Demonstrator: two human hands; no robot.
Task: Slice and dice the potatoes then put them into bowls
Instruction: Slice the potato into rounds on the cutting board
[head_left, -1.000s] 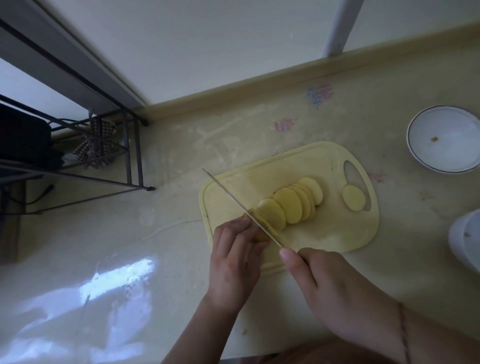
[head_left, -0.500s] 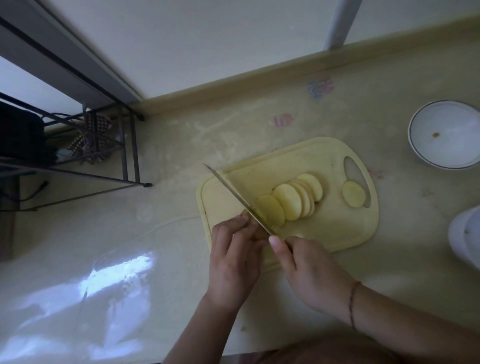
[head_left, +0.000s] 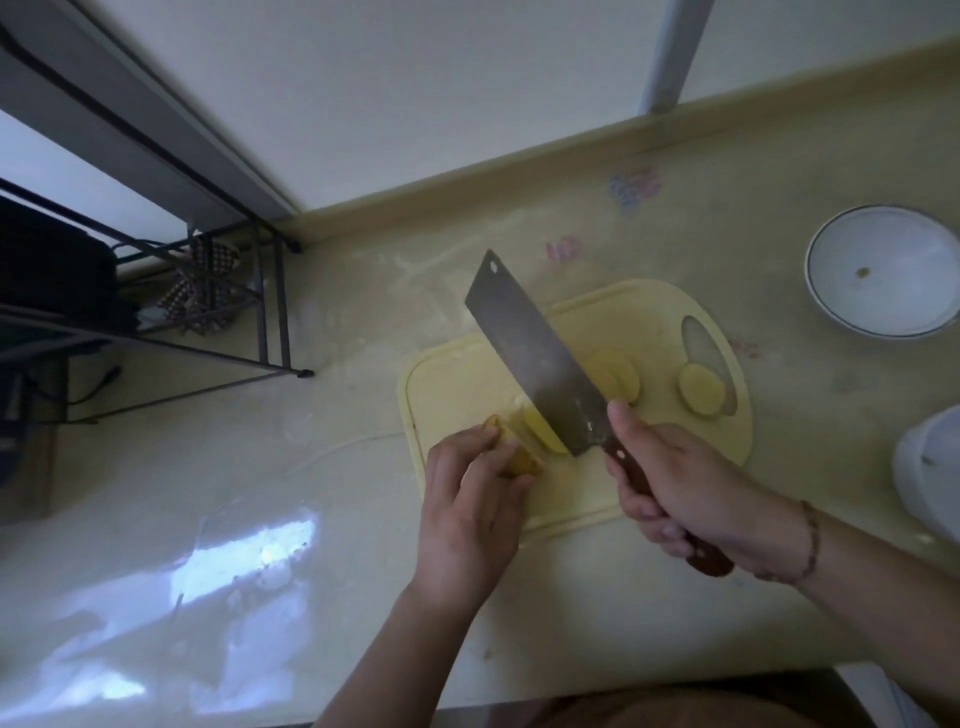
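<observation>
A pale yellow cutting board (head_left: 457, 379) lies on the counter. My left hand (head_left: 467, 509) holds the uncut end of a potato (head_left: 517, 457) at the board's near left. My right hand (head_left: 691, 488) grips the brown handle of a cleaver (head_left: 535, 358), whose broad blade is tilted flat-side up over the fresh slices (head_left: 545, 431). Behind the blade several round slices (head_left: 618, 374) lean in a row, partly hidden. One slice (head_left: 698, 395) lies apart by the board's handle hole. An empty white bowl (head_left: 883, 270) stands at the far right.
A second white container (head_left: 930, 467) sits at the right edge, cut off by the frame. A black wire rack (head_left: 208, 312) with a checked cloth stands at the far left against the wall. The counter's front edge runs along the bottom.
The cleaver was edge-down, cutting the potato; now its blade is turned flat and lifted. My right hand has moved right and back along the handle. My left hand still holds the potato end.
</observation>
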